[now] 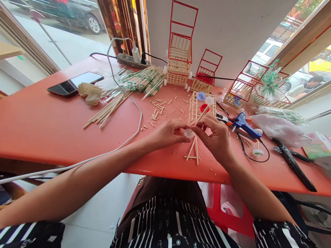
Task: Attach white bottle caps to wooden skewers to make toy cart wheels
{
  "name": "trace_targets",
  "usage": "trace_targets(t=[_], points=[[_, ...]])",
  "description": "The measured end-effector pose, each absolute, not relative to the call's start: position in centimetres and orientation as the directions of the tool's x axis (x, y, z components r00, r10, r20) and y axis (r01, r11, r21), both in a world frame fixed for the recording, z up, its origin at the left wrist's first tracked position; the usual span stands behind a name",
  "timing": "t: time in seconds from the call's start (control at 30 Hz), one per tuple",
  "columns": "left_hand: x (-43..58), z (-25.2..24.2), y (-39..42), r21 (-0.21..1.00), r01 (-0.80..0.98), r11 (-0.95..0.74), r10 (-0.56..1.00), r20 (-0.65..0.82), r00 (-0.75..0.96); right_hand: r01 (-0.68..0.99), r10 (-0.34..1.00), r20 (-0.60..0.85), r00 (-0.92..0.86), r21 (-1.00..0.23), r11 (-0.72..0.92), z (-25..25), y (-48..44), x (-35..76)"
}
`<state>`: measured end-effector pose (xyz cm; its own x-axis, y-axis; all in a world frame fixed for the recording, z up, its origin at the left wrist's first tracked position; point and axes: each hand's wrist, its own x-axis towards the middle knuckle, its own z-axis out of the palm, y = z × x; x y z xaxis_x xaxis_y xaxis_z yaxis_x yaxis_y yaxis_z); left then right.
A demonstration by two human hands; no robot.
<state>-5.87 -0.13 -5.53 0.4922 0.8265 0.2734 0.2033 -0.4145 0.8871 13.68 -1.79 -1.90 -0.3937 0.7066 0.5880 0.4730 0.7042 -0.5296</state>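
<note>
Both hands meet over the front middle of the red table (38, 124). My left hand (168, 132) is closed in a pinch on a small clear plastic cap (189, 133). My right hand (216, 136) is closed too, pinching a thin wooden stick (202, 115) whose lower end meets the cap. Just below the hands a small frame of glued sticks (193, 151) lies flat on the table. Right behind them stands a small stick cage (194, 106) holding blue, white and red caps.
A blue glue gun (244, 125) and black pliers (293, 163) lie at the right. Piles of chopsticks (134, 82), a phone (73, 83), a power strip (131, 61) and a white cable (137, 127) occupy the left. Red-framed stick carts (180, 51) stand at the back.
</note>
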Motion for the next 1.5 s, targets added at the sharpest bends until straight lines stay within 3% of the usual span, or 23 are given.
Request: trace_targets(t=[0.33, 0.57, 0.9, 1.5], points=[[-5.9, -6.0, 0.0, 0.848, 0.231, -0.477, 0.798, 0.309, 0.517, 0.464, 0.72, 0.567, -0.4, -0.552, 0.693, -2.0, -1.6, 13.6], [-5.9, -6.8, 0.3, 0.722, 0.298, -0.624, 0.73, 0.405, 0.55, 0.51, 0.752, 0.499, -0.431, -0.553, 0.659, -2.4, -1.3, 13.9], [-6.2, -7.2, 0.6, 0.766, 0.311, -0.562, 0.779, 0.365, 0.509, 0.581, 0.787, 0.419, -0.453, -0.53, 0.617, -2.0, -1.5, 14.1], [-6.6, -6.4, 0.5, 0.671, 0.431, -0.604, 0.759, 0.319, 0.568, 0.607, 0.778, 0.36, -0.515, -0.488, 0.628, -2.4, -1.2, 14.5]])
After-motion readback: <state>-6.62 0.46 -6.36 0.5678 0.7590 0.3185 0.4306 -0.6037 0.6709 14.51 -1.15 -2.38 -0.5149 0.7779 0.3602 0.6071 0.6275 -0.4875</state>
